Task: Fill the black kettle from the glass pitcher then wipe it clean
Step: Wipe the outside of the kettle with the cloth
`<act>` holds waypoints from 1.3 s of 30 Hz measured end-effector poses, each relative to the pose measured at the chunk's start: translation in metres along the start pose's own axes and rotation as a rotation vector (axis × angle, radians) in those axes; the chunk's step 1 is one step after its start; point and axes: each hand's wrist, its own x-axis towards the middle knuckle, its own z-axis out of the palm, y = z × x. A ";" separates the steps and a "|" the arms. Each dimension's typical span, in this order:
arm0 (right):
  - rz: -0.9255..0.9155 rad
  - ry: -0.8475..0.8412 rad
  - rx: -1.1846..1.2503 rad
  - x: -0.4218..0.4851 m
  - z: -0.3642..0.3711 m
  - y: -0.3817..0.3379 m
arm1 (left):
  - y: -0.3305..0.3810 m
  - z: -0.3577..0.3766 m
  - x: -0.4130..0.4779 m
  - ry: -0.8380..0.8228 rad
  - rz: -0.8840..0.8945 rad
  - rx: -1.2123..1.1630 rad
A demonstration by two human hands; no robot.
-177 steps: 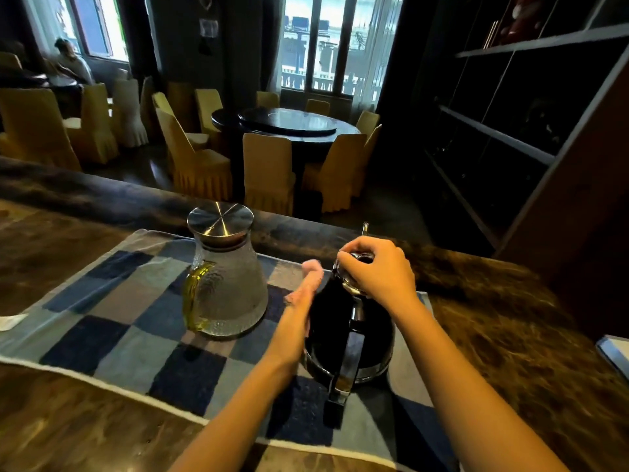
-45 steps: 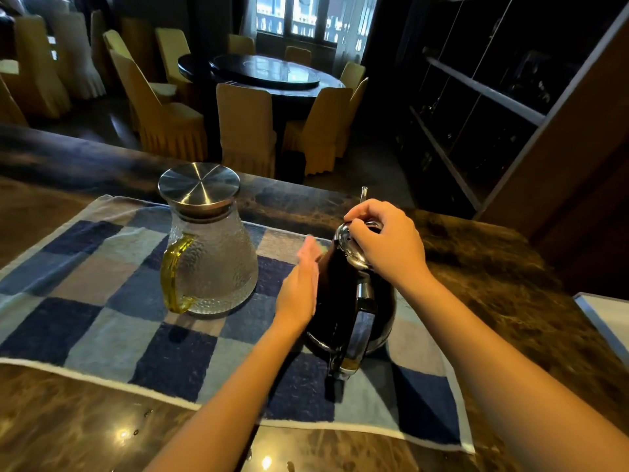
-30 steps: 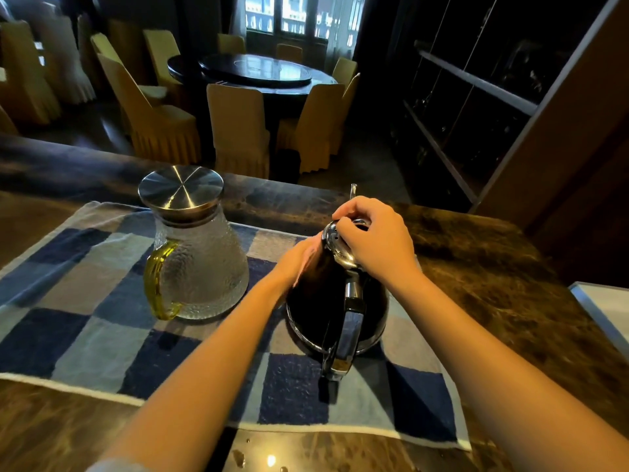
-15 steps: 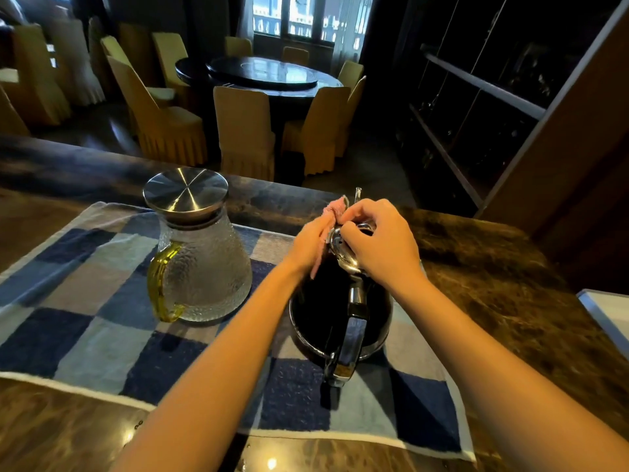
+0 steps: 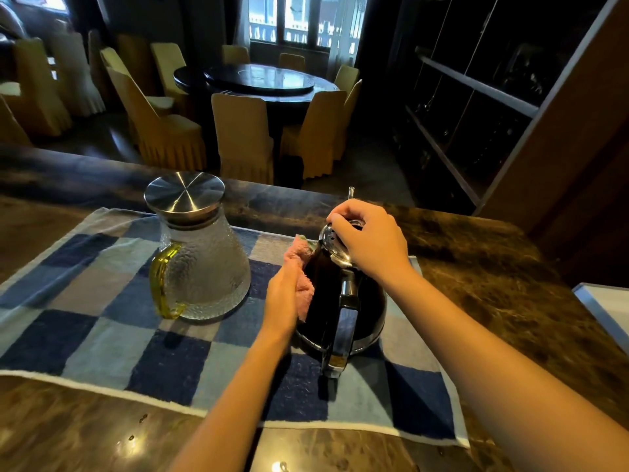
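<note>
While under right grip (image 5: 371,243), kettle (image 5: 325,311) against cloth (image 5: 303,287).

Glass pitcher (image 5: 200,267) stands near the black kettle (image 5: 323,298) on its left. The left hand (image 5: 282,301), holding a pink cloth (image 5: 301,250), fills that gap. Right hand (image 5: 369,240) grips the kettle top, blocking approach from above. Checked mat (image 5: 85,335) lies open nearer the camera.

A restaurant dining room; a round dark table (image 5: 269,81) ringed by chairs in yellow skirted covers (image 5: 243,134); more covered chairs (image 5: 41,83) at left; a marble-patterned counter (image 5: 493,267); dark wall shelving (image 5: 476,86).
</note>
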 end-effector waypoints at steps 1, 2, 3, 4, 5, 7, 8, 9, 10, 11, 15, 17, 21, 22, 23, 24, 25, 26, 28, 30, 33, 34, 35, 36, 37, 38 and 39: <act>0.001 -0.001 -0.004 0.000 0.000 0.000 | 0.012 0.007 -0.018 0.052 0.037 -0.014; 0.001 -0.004 -0.005 0.000 0.000 0.000 | 0.016 0.010 -0.033 0.067 0.100 -0.082; 0.000 -0.008 -0.006 0.001 0.000 0.000 | 0.019 0.012 -0.036 0.121 0.110 -0.156; 0.001 -0.011 -0.005 0.001 0.000 0.000 | 0.020 0.016 -0.045 0.105 0.101 -0.188; 0.002 -0.013 -0.003 0.001 0.000 0.000 | 0.018 0.022 -0.051 0.111 0.067 -0.207; -0.002 -0.014 0.004 0.000 0.000 0.001 | 0.014 0.034 -0.073 0.089 0.072 -0.229; -0.007 -0.014 0.007 0.000 0.000 0.001 | 0.011 0.041 -0.083 0.061 0.099 -0.201; -0.011 -0.015 0.008 0.000 0.000 0.001 | 0.008 0.045 -0.087 0.063 0.117 -0.133; -0.016 -0.018 0.008 0.000 0.001 0.001 | 0.003 0.047 -0.086 0.062 0.150 -0.068; -0.019 -0.020 0.008 0.000 0.001 0.001 | 0.003 0.047 -0.086 0.072 0.175 0.007; -0.007 -0.030 0.000 0.001 0.001 0.002 | 0.001 0.043 -0.093 0.021 0.299 0.212; -0.003 -0.037 0.002 0.001 0.000 0.003 | -0.012 0.038 -0.101 -0.005 0.274 0.257; 0.006 -0.043 0.013 0.000 -0.002 0.002 | -0.026 0.026 -0.105 -0.019 0.207 0.254; 0.014 -0.045 0.014 0.000 -0.002 0.002 | -0.019 0.028 -0.104 -0.036 0.195 0.241; 0.023 -0.049 0.014 0.000 -0.003 0.001 | -0.008 0.031 -0.103 -0.069 0.151 0.198; 0.032 -0.056 0.016 0.000 -0.003 0.001 | 0.005 0.035 -0.100 -0.098 0.091 0.172; 0.038 -0.063 0.023 0.001 -0.004 0.001 | 0.017 0.038 -0.096 -0.129 0.034 0.174; 0.044 -0.067 0.034 0.001 -0.005 0.002 | 0.028 0.040 -0.091 -0.153 0.003 0.193; 0.054 -0.059 0.064 0.003 -0.008 0.002 | 0.043 0.046 -0.082 -0.187 -0.051 0.233; 0.061 -0.057 0.077 0.004 -0.011 0.001 | 0.047 0.049 -0.079 -0.191 -0.089 0.225; 0.048 -0.068 0.046 -0.001 -0.009 -0.001 | 0.039 0.052 -0.080 -0.093 -0.080 0.180; 0.042 -0.073 0.035 -0.002 -0.008 -0.001 | 0.032 0.053 -0.085 -0.051 -0.014 0.202; 0.040 -0.076 0.031 -0.003 -0.008 -0.002 | 0.022 0.055 -0.092 -0.018 0.080 0.238; 0.040 -0.078 0.034 -0.003 -0.008 -0.001 | 0.016 0.058 -0.102 0.009 0.155 0.277; 0.040 -0.080 0.038 -0.003 -0.008 -0.001 | 0.005 0.058 -0.111 0.027 0.192 0.306; 0.039 -0.082 0.041 -0.003 -0.009 0.000 | -0.005 0.059 -0.119 0.051 0.193 0.326; 0.038 -0.082 0.042 -0.003 -0.009 0.000 | -0.012 0.058 -0.125 0.077 0.172 0.335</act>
